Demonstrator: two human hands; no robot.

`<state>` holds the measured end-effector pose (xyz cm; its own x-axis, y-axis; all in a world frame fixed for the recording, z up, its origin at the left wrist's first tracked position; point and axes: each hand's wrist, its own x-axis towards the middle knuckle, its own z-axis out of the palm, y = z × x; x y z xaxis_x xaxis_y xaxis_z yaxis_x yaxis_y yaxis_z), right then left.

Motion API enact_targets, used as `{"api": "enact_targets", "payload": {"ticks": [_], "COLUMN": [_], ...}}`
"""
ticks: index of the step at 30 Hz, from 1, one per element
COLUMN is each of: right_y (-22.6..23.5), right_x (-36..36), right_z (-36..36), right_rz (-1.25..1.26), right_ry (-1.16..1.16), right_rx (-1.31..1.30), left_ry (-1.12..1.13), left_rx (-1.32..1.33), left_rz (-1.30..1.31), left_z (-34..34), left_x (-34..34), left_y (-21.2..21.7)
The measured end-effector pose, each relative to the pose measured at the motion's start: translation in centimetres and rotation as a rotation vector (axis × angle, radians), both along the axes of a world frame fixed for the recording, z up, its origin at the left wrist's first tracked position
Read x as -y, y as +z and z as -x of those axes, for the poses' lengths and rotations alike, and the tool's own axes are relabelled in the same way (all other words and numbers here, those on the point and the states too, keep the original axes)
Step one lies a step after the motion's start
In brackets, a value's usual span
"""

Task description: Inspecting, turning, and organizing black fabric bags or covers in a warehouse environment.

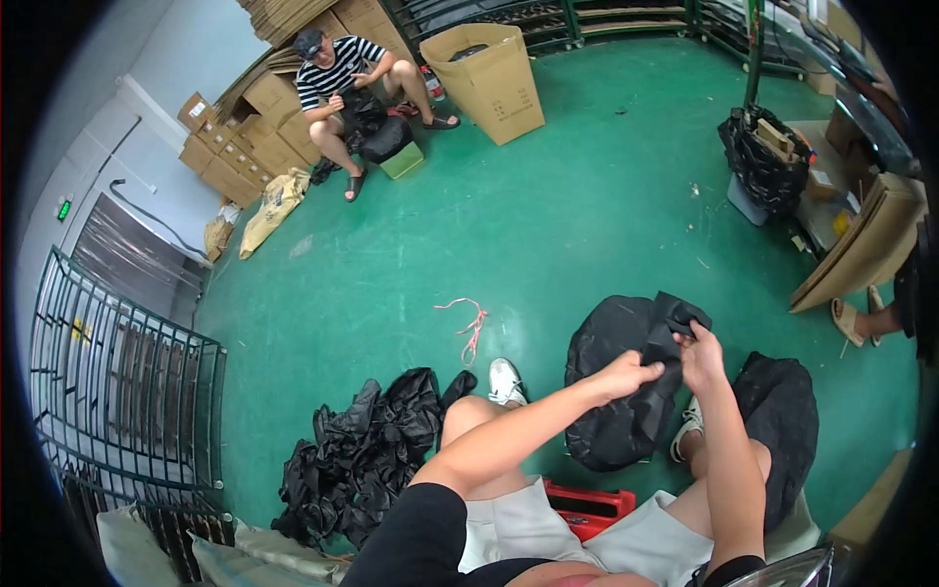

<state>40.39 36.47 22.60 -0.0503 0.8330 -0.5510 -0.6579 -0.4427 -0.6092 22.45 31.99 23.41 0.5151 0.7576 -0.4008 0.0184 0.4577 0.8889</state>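
Observation:
A dark piece of black fabric [675,311] is stretched between my hands. My right hand [698,354] pinches its upper right end. Just to the left, my left hand [628,376] is closed on a lower part of the same fabric, with the thumb on top. Directly under both hands a rounded, black cloth-covered bundle [608,421] stands between my feet; what is inside cannot be seen. A second bulky black bundle [787,411] rests against my right leg. To my left lies a crumpled heap of black fabric pieces [362,450].
A pink cord [476,328] lies on the green floor. Beneath me shows a red plastic stool [592,509]. Across the room a seated person [342,73] handles black fabric beside a large carton [494,88]. A metal rack [127,382] stands left; cardboard sheets [866,240] lean right.

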Motion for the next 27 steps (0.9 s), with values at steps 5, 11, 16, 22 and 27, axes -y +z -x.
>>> {"api": "enact_targets", "payload": {"ticks": [5,11,16,22,27], "right_y": [3.7,4.3,5.3,5.6,4.6], "right_x": [1.8,3.2,5.1,6.3,7.5], "right_z": [1.7,2.8,4.2,5.6,7.1], "right_rz": [-0.478,-0.75,-1.029,-1.157,-1.263], "right_ry": [0.309,0.645,0.659,0.464,0.298], "right_rx": [0.292,0.556,1.13,1.392,1.486], "left_ry": [0.337,0.539,0.594,0.525,0.534], "left_rx": [0.115,0.328,0.394,0.649,0.676], "left_rz": [-0.056,0.24,0.388,0.364,0.447], "left_z": [0.2,1.4,2.7,2.4,2.9], "left_x": [-1.6,-2.7,-3.5,-3.1,-3.3], "left_y": [1.7,2.5,1.2,0.8,-0.5]}}
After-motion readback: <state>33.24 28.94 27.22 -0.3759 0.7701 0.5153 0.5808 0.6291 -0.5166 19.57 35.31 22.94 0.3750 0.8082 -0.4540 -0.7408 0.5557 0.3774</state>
